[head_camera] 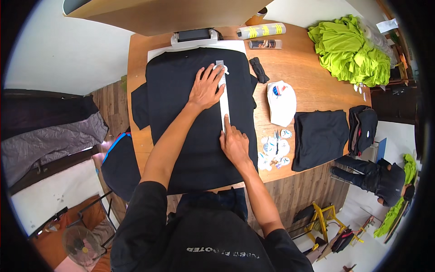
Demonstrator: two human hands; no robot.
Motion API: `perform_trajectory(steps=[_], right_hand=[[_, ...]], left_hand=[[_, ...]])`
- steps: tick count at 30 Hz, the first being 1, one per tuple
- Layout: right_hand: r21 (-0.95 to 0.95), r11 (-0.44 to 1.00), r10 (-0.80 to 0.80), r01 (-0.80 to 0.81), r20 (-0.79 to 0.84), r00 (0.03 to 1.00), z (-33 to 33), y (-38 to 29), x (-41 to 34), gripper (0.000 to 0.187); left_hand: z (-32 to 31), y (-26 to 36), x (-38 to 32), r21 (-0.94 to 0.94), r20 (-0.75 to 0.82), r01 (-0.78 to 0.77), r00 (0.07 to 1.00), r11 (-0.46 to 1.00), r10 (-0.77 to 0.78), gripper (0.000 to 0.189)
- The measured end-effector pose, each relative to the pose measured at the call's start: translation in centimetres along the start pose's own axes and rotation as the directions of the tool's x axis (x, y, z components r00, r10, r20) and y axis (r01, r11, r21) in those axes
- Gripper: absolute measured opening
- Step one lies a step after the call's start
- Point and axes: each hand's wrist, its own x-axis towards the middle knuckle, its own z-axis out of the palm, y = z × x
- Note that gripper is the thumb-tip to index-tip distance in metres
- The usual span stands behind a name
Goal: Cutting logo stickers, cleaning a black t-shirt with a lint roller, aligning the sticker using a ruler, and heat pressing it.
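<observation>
A black garment point(190, 142), apparently a T-shirt, lies spread flat before me over a white board point(163, 53). Lengthwise on it, right of its middle, runs a white ruler point(224, 102). My left hand point(206, 86) rests palm down with fingers spread, its fingertips on the ruler's far part and on a small white piece point(226, 70) there. The fingers partly hide that piece. Nearer to me, my right hand point(235, 142) touches the ruler's near part with an outstretched index finger. Its thumb is beside the ruler and the other fingers are curled.
Right of the garment are a white cap point(281, 103), small scissors point(276, 141) on printed cutouts point(268, 149), a folded black cloth point(321, 139) and a black bundle point(259, 69). Lime-green fabric point(350, 51) is heaped farther right. A large brown panel point(163, 17) overhangs the table's far edge. A person point(384, 180) stands beyond.
</observation>
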Motion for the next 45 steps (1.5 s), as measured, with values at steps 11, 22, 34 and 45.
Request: perform_trajectory(steps=[11, 22, 34, 45], right_hand=[[0.027, 1.0, -0.002, 0.002, -0.015, 1.0, -0.3, 0.1, 0.5, 0.059], [0.061, 0.998, 0.029, -0.028, -0.005, 1.0, 0.9, 0.5, 1.1, 0.059], [0.085, 0.995, 0.054, -0.054, 0.004, 0.999, -1.1, -0.8, 1.7, 0.058], [0.085, 0.996, 0.03, -0.026, -0.039, 0.999, -0.6, -0.9, 2.2, 0.061]], left_hand=[[-0.6, 0.0, 1.6, 0.084, 0.113, -0.007, 0.994, 0.996, -0.003, 0.052], [0.7, 0.3, 0.2, 0.05, 0.046, 0.052, 0.997, 0.997, -0.054, 0.06], [0.7, -0.6, 0.4, -0.052, 0.072, 0.003, 0.997, 0.999, 0.0, 0.064], [-0.3, -1.0, 3.0, 0.0, 0.019, -0.02, 1.0, 1.0, 0.02, 0.045]])
